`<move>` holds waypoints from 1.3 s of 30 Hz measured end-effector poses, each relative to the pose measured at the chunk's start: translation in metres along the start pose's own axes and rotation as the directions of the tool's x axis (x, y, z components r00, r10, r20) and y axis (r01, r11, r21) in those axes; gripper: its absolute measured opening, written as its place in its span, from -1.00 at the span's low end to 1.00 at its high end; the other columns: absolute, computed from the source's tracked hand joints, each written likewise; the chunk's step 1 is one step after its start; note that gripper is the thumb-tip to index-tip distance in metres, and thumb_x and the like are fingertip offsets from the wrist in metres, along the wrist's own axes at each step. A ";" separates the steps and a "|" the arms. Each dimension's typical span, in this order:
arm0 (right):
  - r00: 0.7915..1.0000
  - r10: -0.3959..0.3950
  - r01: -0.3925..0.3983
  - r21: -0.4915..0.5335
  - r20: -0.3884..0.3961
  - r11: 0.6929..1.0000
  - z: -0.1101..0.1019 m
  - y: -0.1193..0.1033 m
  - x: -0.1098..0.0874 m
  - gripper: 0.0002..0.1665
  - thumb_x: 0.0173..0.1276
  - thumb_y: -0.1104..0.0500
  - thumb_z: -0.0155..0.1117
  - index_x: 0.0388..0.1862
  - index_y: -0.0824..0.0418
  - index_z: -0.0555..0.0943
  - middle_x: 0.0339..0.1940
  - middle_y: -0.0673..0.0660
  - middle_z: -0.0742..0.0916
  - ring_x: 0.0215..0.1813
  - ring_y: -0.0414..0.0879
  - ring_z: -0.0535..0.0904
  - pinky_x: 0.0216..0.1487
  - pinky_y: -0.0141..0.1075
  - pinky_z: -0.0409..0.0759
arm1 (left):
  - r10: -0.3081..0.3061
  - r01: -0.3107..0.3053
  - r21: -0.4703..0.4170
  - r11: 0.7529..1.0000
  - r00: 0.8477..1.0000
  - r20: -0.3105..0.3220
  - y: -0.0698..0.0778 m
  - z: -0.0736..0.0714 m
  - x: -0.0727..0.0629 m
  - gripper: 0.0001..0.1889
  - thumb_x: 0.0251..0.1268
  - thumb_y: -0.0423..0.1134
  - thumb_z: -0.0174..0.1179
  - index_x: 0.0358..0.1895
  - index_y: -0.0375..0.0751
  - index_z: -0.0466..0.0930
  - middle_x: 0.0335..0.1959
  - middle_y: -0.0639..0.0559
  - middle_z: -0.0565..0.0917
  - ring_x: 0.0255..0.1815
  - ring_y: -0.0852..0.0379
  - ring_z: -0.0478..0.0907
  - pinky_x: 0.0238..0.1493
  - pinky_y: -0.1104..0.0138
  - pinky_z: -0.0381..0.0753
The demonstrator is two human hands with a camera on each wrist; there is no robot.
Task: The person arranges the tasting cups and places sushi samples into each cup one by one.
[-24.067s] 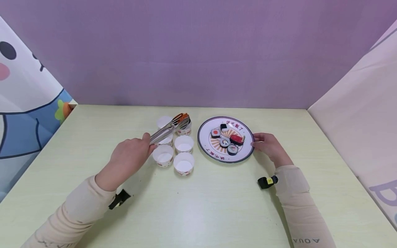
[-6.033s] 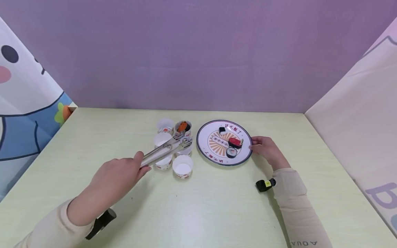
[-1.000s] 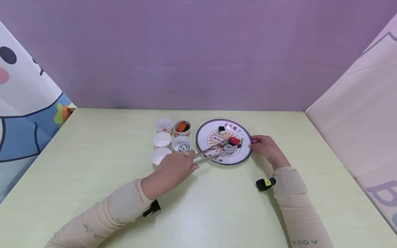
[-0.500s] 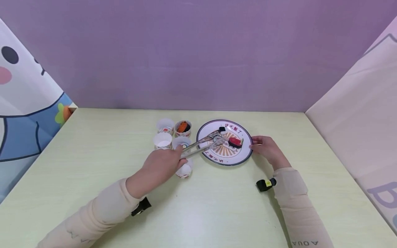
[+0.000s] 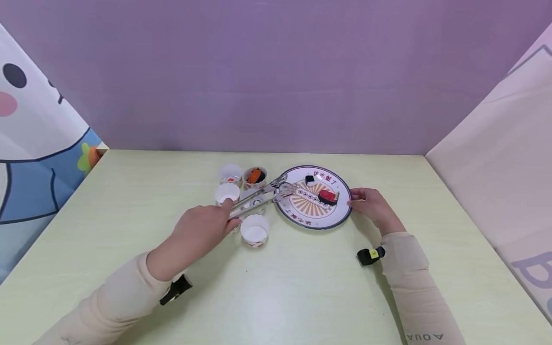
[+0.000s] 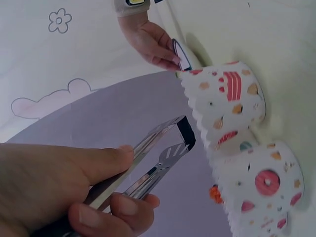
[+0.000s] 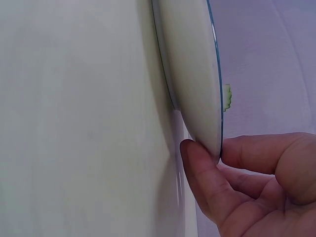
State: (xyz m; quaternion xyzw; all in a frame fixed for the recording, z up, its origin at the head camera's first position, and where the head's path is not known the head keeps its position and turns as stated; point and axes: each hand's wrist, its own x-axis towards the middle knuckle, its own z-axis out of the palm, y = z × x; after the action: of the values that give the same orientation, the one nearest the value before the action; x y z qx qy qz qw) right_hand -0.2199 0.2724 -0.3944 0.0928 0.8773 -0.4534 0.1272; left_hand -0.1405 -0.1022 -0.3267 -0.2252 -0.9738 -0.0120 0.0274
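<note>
My left hand [image 5: 200,227] grips metal tongs [image 5: 252,206], their tips over the plate's left rim. In the left wrist view, a black-edged sushi roll [image 6: 186,133] sits between the tong ends. My right hand [image 5: 374,207] pinches the right rim of the white plate [image 5: 297,218], thumb and fingers on opposite faces. A red-topped sushi [image 5: 328,197] and a small black-and-white sushi piece [image 5: 309,180] lie on this plate. Left of it stand several paper cups. An orange-topped sushi [image 5: 256,175] fills the back right cup; the middle right cup is partly hidden by the tongs.
The back left cup [image 5: 230,174] has a red-and-white piece in it. In front of it is a white cup [image 5: 227,192], and another cup [image 5: 254,230] stands at the front right. A purple panel [image 5: 276,76] rises behind the table [image 5: 293,287].
The left hand and tongs have drawn left from the plate's middle toward the cups, taking the front sushi roll off the plate. The right hand stays at the rim.
</note>
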 end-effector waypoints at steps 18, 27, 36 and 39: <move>0.999 -0.053 0.053 -0.002 0.008 0.999 -0.002 0.000 0.003 -0.43 0.35 0.35 0.09 0.30 0.51 0.27 0.18 0.42 0.48 0.09 0.09 0.46 0.07 -0.23 0.48 | -0.015 0.014 -0.015 1.000 0.993 -0.117 -0.035 -0.006 -0.025 -0.66 0.29 -0.06 0.17 -0.24 -0.29 0.35 -0.80 0.09 0.25 -0.78 0.12 0.24 -0.76 0.26 0.23; 0.999 -0.038 0.038 0.002 0.010 0.999 -0.001 0.000 0.003 -0.43 0.35 0.35 0.10 0.31 0.50 0.26 0.20 0.41 0.48 0.11 0.11 0.46 0.13 -0.17 0.46 | -0.033 0.032 -0.011 0.999 0.991 -0.126 -0.046 -0.007 -0.036 -0.65 0.28 -0.04 0.18 -0.28 -0.27 0.32 -0.80 0.09 0.24 -0.79 0.13 0.20 -0.76 0.26 0.20; 1.000 -0.014 0.014 0.007 0.010 1.000 -0.001 0.000 0.001 -0.42 0.36 0.34 0.08 0.32 0.48 0.25 0.18 0.40 0.48 0.13 0.13 0.44 0.18 -0.13 0.42 | -0.018 0.022 0.023 1.000 0.986 -0.165 -0.055 -0.006 -0.045 -0.66 0.24 -0.10 0.23 -0.33 -0.28 0.31 -0.82 0.08 0.20 -0.81 0.13 0.17 -0.79 0.27 0.17; 1.000 -0.015 0.015 0.006 0.009 1.000 -0.001 0.001 0.001 -0.42 0.36 0.34 0.07 0.33 0.49 0.24 0.18 0.40 0.48 0.14 0.13 0.43 0.19 -0.12 0.41 | -0.018 0.023 0.028 0.999 0.986 -0.163 -0.059 -0.005 -0.047 -0.65 0.29 -0.07 0.18 -0.30 -0.30 0.33 -0.82 0.09 0.21 -0.81 0.14 0.17 -0.78 0.28 0.17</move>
State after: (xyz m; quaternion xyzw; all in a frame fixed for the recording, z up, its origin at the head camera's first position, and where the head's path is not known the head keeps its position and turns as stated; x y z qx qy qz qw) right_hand -0.2205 0.2737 -0.3943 0.0843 0.8760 -0.4575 0.1276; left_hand -0.1238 -0.1757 -0.3254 -0.2129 -0.9707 -0.0159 0.1100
